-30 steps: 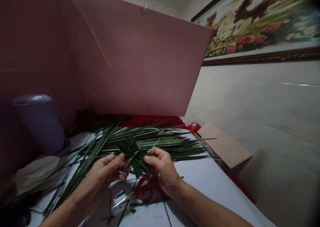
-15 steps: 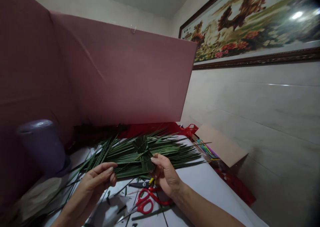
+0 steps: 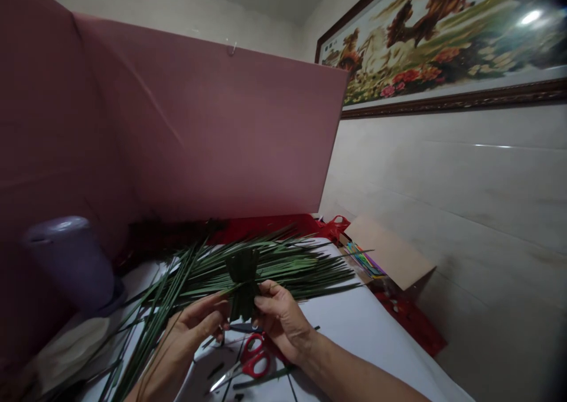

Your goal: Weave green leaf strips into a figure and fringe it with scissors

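Note:
Above the table I hold a folded dark green palm-leaf piece (image 3: pixel 243 272), flared at its top and bottom and narrow at the waist. My right hand (image 3: pixel 283 319) pinches its right edge between thumb and fingers. At its left edge is my left hand (image 3: pixel 197 331), fingers closed on a thin leaf strip that runs from the waist back over the hand. Just below, red-handled scissors (image 3: pixel 254 355) lie on the table with their blades toward the lower left. A second cutting tool with a dark blade (image 3: pixel 243 327) is partly hidden behind my hands.
A large heap of long green leaves (image 3: pixel 292 263) covers the table's far side. On the left stand a purple bin (image 3: pixel 73 266) and a crumpled pale bag (image 3: pixel 73 346). An open cardboard box (image 3: pixel 390 251) is at the right, beside the white tabletop (image 3: pixel 354 331). Pink panels (image 3: pixel 212 136) rise behind.
My left hand has moved right and up to the leaf piece, its fingers now at the piece's edge. The piece has turned, showing a broader, darker side. My right hand shifted slightly left.

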A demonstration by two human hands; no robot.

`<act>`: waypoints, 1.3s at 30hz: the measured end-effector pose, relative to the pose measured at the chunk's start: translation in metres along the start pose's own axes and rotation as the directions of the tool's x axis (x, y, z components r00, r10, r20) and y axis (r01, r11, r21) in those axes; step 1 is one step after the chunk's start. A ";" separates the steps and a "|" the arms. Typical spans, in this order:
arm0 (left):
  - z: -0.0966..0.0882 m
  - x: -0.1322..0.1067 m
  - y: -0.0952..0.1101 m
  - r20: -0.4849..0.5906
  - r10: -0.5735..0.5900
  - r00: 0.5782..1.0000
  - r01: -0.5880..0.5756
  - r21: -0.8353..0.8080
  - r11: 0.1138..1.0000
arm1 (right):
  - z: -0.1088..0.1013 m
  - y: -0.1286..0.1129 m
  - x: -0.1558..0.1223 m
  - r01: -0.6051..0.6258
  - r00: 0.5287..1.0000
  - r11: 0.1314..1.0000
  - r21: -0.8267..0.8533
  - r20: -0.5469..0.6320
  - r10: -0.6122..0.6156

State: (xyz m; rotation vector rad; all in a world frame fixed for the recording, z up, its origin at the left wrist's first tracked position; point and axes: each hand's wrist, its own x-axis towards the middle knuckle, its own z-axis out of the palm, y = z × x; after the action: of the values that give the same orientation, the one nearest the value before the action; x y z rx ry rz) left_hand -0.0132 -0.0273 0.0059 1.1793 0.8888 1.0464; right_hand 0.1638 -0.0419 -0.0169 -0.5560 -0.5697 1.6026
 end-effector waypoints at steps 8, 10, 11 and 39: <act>0.010 -0.006 0.002 0.081 0.001 0.997 0.003 -0.056 0.998 | 0.008 0.012 -0.010 -0.008 1.000 0.996 -0.085 -0.017 0.006; 0.008 -0.006 0.002 0.027 -0.010 1.000 0.012 -0.086 0.996 | 0.009 0.011 -0.011 -0.015 1.000 0.990 -0.138 -0.002 0.015; 0.007 -0.005 0.003 0.000 -0.011 1.000 0.011 -0.095 0.995 | 0.008 0.009 -0.012 -0.006 1.000 0.987 -0.162 0.002 0.007; 0.010 -0.012 0.000 -0.111 -0.062 0.992 0.049 -0.111 0.993 | 0.018 0.006 -0.020 -0.009 1.000 0.911 -0.412 -0.015 0.003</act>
State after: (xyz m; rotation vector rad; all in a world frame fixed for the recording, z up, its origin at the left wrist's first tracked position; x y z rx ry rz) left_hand -0.0076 -0.0419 0.0074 1.0067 0.9370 1.1117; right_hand 0.1490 -0.0629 -0.0065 -0.8829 -0.9066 1.4870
